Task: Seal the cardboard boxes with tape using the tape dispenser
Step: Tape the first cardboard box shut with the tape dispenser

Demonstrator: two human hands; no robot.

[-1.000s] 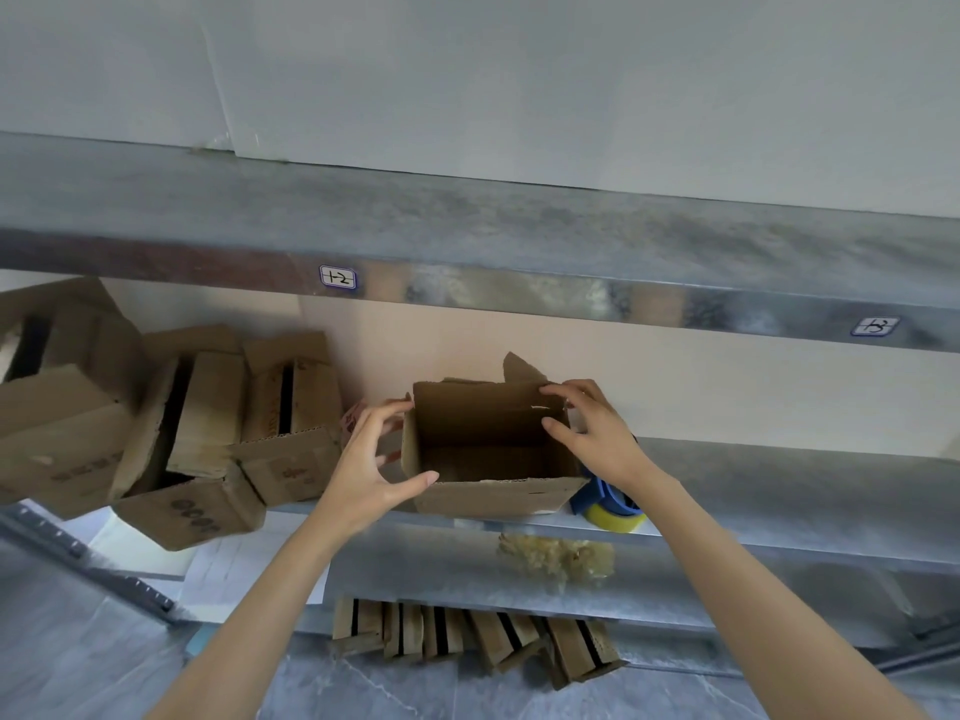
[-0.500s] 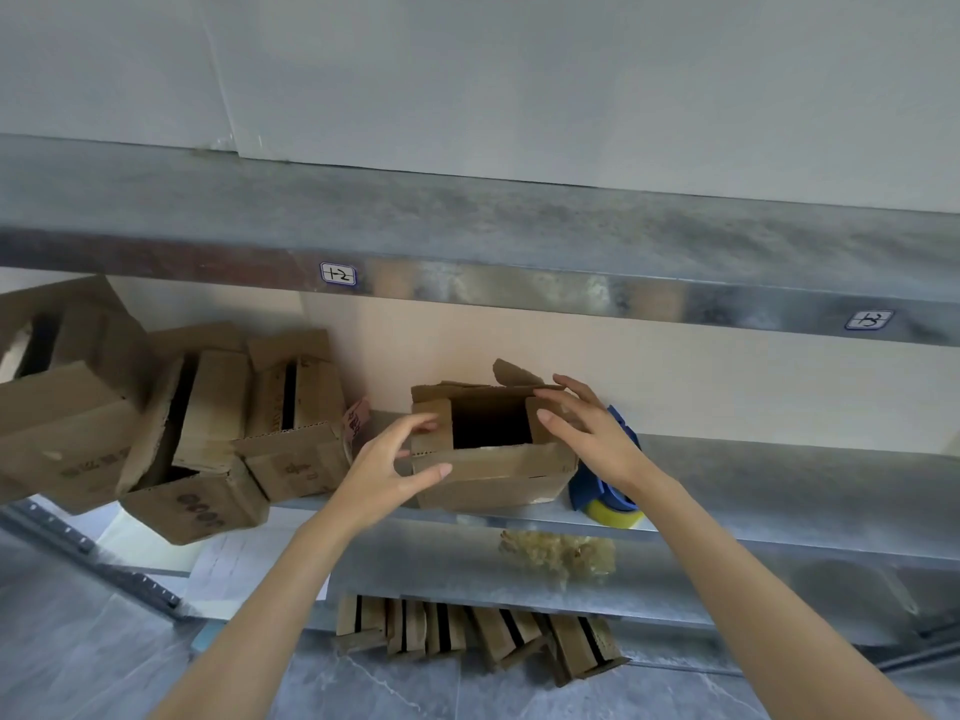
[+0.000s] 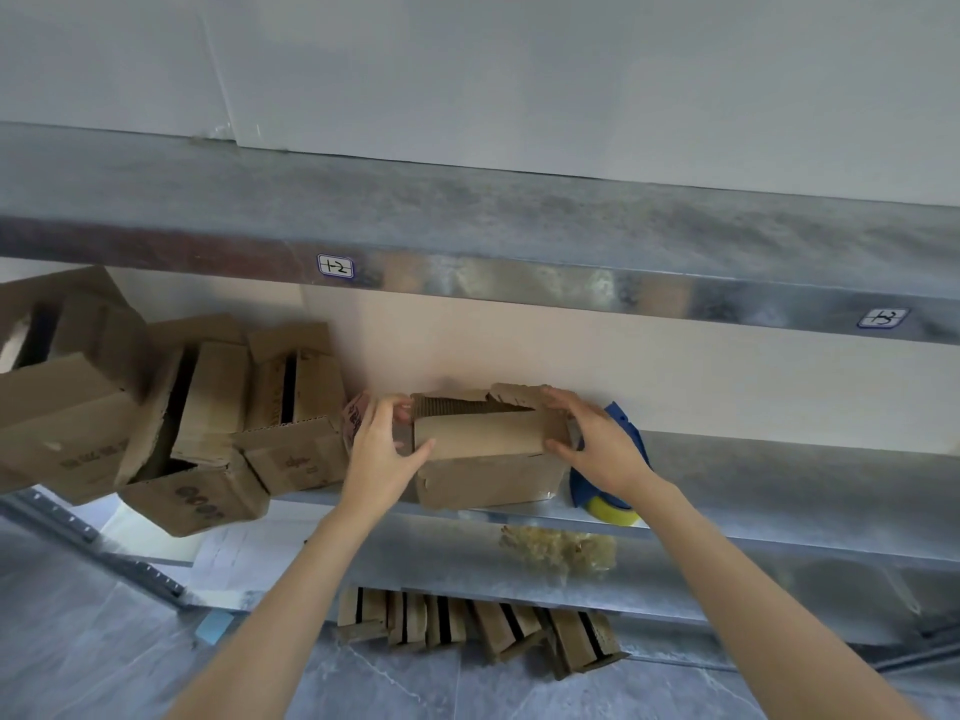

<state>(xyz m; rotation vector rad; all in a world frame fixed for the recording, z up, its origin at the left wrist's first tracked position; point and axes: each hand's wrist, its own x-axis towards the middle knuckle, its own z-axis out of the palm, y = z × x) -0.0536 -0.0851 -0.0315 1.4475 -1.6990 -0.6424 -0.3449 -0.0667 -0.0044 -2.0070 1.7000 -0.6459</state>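
Half the dispenser is hidden behind my right hand; only blue and yellow parts show on the shelf. Both arms reach forward, and my left hand and right hand clasp the box between them, fingers curled over its folded flaps, thumbs on its front.

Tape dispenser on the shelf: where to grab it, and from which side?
Take the tape dispenser by its blue body, above the yellow roll, coming from the right: the box stands close on its left, and the roll sits low at the shelf edge. The right hand hides its middle, so the handle's exact shape cannot be told.
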